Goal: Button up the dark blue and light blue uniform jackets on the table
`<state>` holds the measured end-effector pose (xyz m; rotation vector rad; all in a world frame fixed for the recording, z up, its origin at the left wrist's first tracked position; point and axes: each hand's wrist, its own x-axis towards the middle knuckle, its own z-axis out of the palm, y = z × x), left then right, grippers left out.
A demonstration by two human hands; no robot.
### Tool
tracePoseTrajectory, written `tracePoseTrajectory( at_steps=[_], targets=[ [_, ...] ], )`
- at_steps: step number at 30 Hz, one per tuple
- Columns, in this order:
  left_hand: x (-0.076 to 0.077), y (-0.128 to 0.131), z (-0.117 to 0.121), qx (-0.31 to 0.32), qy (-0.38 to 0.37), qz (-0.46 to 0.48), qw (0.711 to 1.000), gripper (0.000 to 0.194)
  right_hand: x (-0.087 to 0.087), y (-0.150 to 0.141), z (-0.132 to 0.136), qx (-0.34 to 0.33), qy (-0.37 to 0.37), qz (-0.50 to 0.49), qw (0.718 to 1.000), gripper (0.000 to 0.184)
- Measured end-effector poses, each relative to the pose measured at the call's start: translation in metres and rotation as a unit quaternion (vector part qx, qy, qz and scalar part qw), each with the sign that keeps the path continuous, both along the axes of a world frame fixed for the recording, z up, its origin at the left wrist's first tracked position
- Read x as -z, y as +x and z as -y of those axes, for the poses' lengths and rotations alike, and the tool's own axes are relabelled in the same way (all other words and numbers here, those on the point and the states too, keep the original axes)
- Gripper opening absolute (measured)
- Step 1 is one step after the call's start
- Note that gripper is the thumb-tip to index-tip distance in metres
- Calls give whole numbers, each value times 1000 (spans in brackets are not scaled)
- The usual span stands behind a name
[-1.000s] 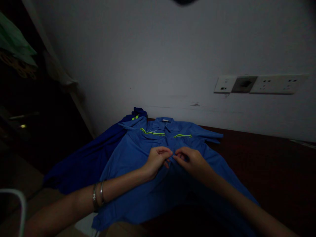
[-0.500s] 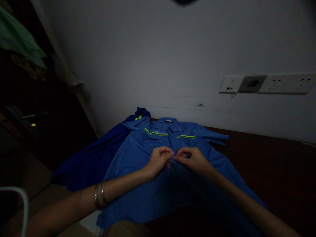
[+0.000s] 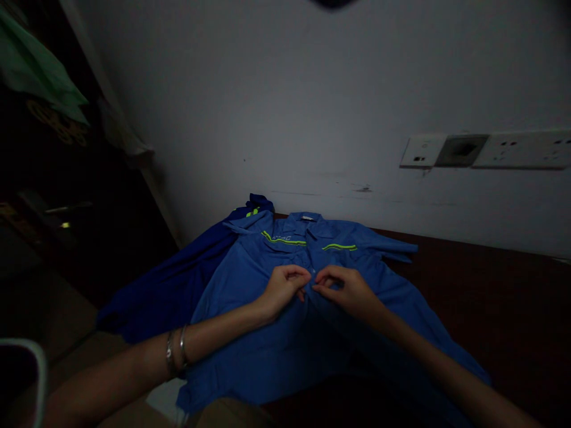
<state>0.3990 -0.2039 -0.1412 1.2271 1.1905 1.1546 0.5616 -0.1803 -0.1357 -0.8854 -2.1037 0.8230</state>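
A blue short-sleeved work shirt with yellow-green stripes across the chest lies spread out, collar toward the wall. Over its front opening, my left hand is closed in a pinch at the placket, with two bracelets on that wrist. Facing it a small gap away, my right hand also pinches at the shirt front, thumb near the fingertips. A tiny pale spot shows between the hands, too small to name. The fingertips hide what exactly each hand grips.
A darker blue garment with yellow-green stripes lies left of the shirt. Beneath is a dark reddish-brown tabletop against a pale wall with sockets. On the left is a dark door with a handle and hanging green cloth.
The whole view has shifted slightly. My hands keep their pinched poses at the shirt front, with the right fingertips slightly more apart and a pale spot now showing between the hands.
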Motion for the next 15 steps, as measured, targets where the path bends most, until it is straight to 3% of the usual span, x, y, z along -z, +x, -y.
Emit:
tracePoseTrajectory(
  at_steps=[6,11,15],
  targets=[
    [1,2,-1,3,13,4,1000,17,-3,1,2,-2,-4,17,1000,9],
    [0,0,-3,40,13,6,999,26,-1,6,-1,-8,-108,18,994,18],
    [4,-3,-4,56,-8,-60,997,29,3,8,-3,-14,-153,11,988,21]
  ],
)
